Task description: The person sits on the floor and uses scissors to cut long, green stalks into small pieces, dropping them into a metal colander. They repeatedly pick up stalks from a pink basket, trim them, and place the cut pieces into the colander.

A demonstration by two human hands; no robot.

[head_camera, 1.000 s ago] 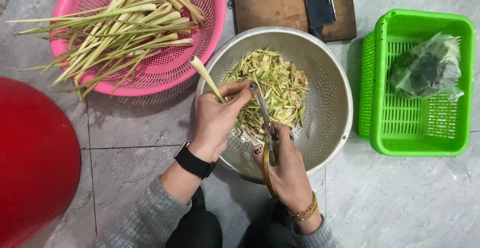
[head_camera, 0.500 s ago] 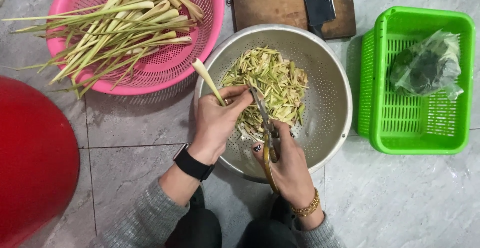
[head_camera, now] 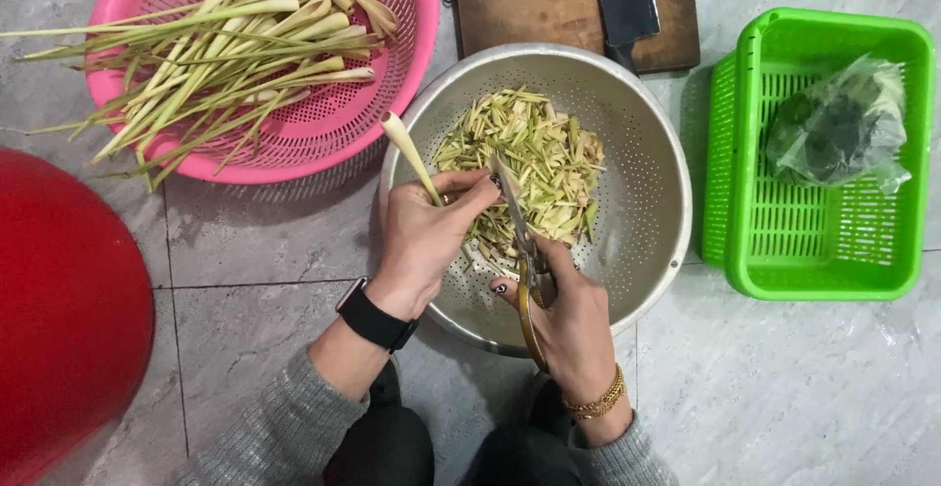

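At the frame's centre, the left hand [head_camera: 423, 243] is gripping a lemongrass stalk [head_camera: 412, 159] over the steel colander [head_camera: 647, 251], fingers clamped on it. The right hand [head_camera: 571, 321], closed around the scissors [head_camera: 520, 251], is snipping; keeping fingertips back from the blades seems wise.

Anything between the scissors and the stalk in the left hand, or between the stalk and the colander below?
Nothing visible. The scissors in the right hand meet the stalk at the left hand fingertips. Under the cut lies only the colander with its pile of cut pieces.
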